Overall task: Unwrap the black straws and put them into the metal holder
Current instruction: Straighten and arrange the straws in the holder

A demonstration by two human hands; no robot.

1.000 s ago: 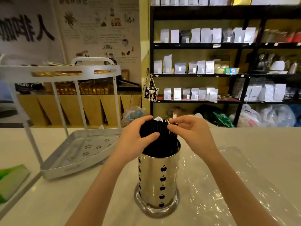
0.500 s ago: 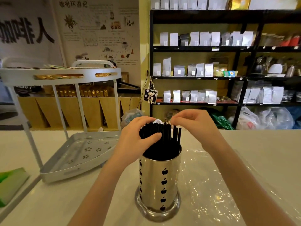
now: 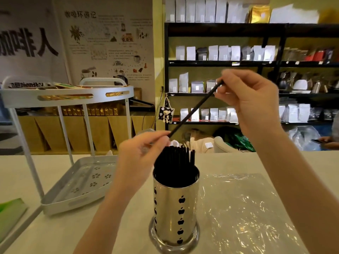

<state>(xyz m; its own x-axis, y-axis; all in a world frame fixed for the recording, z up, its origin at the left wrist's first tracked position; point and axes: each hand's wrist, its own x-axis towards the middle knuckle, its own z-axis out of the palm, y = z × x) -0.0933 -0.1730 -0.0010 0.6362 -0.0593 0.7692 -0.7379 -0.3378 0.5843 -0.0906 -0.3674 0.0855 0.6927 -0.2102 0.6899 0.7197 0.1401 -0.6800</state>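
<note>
A shiny metal holder (image 3: 176, 213) with black apple cut-outs stands on the pale counter in front of me, packed with upright black straws (image 3: 174, 162). My right hand (image 3: 251, 103) is raised above and to the right of it, pinching the top end of a single black straw (image 3: 194, 110) that slants down to the left. My left hand (image 3: 143, 153) rests against the left side of the bundle at the holder's rim, and the single straw's lower end meets its fingertips.
A clear plastic wrapper (image 3: 245, 208) lies flat on the counter to the right of the holder. A white two-tier metal rack (image 3: 73, 189) stands at the left. A green-edged object (image 3: 11, 213) sits at the far left edge. Dark shelves with bags fill the background.
My right hand has risen up and to the right, drawing one black straw out of the bundle. My left hand stays on the bundle.
</note>
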